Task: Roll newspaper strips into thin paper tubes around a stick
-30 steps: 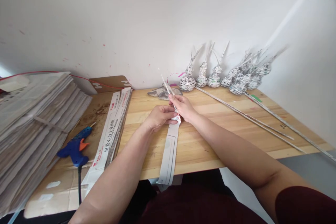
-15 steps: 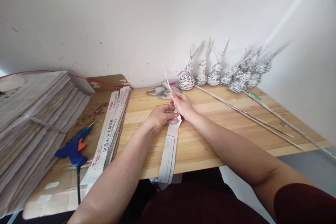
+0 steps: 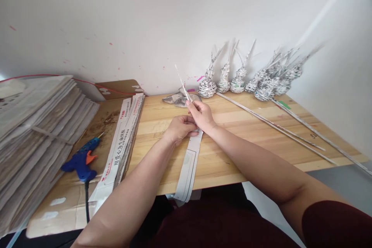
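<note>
A strip of printed paper [image 3: 187,166] runs from my hands down over the table's front edge. Its upper part is rolled into a thin paper tube [image 3: 180,79] that points up and to the left. My right hand [image 3: 202,114] is closed around the tube, thumb on top. Lower down, my left hand [image 3: 181,128] pinches the paper where the flat strip meets the roll; its fingertips are partly hidden. A grey patterned cloth [image 3: 174,99] lies just behind my hands.
Woven paper gourd shapes [image 3: 207,87] line the wall. Long paper rods [image 3: 273,126] lie at the right of the wooden table [image 3: 223,166]. On the left are a blue glue gun [image 3: 80,162], cut paper strips [image 3: 120,143] and a tied newspaper stack [image 3: 43,143] on cardboard.
The tube's tip has swung slightly up and to the left. My left hand has shifted a little to the right, and the strip's upper end now lies straighter under my hands.
</note>
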Demonstrator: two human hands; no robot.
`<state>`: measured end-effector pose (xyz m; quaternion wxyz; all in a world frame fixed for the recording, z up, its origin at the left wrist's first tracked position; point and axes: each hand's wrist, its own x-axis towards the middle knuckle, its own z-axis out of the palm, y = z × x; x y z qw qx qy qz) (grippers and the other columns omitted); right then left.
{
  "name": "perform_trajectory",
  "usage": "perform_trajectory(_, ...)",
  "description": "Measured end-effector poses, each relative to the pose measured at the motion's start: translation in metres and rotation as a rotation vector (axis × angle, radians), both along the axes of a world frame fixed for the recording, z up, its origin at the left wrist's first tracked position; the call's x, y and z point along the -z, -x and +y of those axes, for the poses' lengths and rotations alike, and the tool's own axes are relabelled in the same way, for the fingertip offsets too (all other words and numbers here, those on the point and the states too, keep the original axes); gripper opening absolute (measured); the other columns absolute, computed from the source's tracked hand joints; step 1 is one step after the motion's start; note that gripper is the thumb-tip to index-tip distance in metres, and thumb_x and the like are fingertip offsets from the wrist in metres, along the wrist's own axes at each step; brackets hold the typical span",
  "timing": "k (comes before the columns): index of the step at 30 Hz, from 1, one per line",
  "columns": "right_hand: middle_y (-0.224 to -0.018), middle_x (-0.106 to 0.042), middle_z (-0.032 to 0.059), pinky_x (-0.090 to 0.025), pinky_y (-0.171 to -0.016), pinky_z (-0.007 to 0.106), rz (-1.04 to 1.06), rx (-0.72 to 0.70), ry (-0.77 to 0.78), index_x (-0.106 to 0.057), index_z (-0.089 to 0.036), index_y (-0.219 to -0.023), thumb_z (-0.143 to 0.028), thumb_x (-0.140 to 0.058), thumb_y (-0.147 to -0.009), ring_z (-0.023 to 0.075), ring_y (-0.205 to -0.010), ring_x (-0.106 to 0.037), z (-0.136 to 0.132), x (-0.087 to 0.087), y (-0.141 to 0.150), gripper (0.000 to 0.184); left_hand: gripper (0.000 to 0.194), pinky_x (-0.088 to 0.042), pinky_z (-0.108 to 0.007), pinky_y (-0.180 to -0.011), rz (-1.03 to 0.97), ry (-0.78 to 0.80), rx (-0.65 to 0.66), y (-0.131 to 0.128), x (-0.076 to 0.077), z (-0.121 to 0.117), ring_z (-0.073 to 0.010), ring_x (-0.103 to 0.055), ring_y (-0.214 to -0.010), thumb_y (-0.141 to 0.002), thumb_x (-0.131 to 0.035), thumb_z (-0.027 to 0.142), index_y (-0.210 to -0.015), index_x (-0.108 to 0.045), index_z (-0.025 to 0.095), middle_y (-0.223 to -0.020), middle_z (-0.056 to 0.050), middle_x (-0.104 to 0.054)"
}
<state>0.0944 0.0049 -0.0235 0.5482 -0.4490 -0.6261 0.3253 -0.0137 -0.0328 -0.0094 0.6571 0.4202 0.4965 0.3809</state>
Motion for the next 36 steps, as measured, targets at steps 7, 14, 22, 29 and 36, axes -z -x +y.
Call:
perform_trajectory(7, -0.055, -0.037, -0.0043, -0.032, -0.055, 0.024, -0.064, 0.056, -0.044, -0.044, -0.020, -0.059, -0.053, -0.053, -0.085, 0.0107, -0.055, -0.037, -0.002, -0.004, 0.000, 0.043, 0.017, -0.055, -0.027, -0.067, -0.038, -0.024, -0.016, -0.004, -0.003, -0.006, -0.0119, -0.063, -0.067, -0.059, -0.066, -0.002, -0.071, -0.063, 0.010, -0.070, -0.003, -0.064)
perform_trajectory(14, -0.055, -0.035, -0.0038, -0.029, -0.055, 0.026, -0.157, 0.062, -0.076, -0.042, -0.021, -0.060, -0.051, -0.055, -0.085, 0.0117, -0.056, -0.035, -0.006, -0.009, -0.002, 0.041, 0.022, -0.054, -0.028, -0.071, -0.056, -0.012, 0.029, -0.001, -0.006, -0.007, -0.0118, -0.062, -0.068, -0.058, -0.071, 0.000, -0.076, -0.063, 0.010, -0.074, -0.003, -0.063)
perform_trajectory(22, -0.058, -0.047, -0.0015, -0.035, -0.052, 0.024, 0.046, -0.149, 0.226, -0.056, -0.019, -0.065, -0.059, -0.057, -0.080, 0.0109, -0.055, -0.043, 0.001, -0.010, -0.005, 0.043, 0.027, -0.054, -0.025, -0.066, -0.107, -0.003, 0.101, 0.002, -0.002, -0.004, -0.0133, -0.065, -0.070, -0.061, -0.075, 0.003, -0.083, -0.061, 0.010, -0.075, -0.005, -0.066)
perform_trajectory(29, -0.062, -0.059, -0.0004, -0.038, -0.043, 0.021, 0.308, -0.789, 0.636, -0.068, -0.012, -0.089, -0.041, -0.068, -0.077, 0.0080, -0.045, -0.046, 0.017, -0.016, -0.044, 0.031, 0.031, -0.055, -0.029, -0.073, -0.207, 0.017, 0.259, 0.013, -0.002, 0.001, -0.0137, -0.066, -0.071, -0.059, -0.081, 0.010, -0.085, -0.064, 0.009, -0.075, -0.005, -0.066)
perform_trajectory(36, -0.051, -0.060, -0.0003, -0.036, -0.038, 0.019, 0.162, -0.952, 0.682, -0.068, -0.009, -0.089, -0.041, -0.069, -0.077, 0.0091, -0.039, -0.050, 0.017, -0.016, -0.053, 0.034, 0.035, -0.055, -0.029, -0.071, -0.177, 0.018, 0.373, 0.012, 0.001, -0.002, -0.0125, -0.064, -0.071, -0.057, -0.084, 0.015, -0.089, -0.070, 0.010, -0.083, -0.006, -0.065)
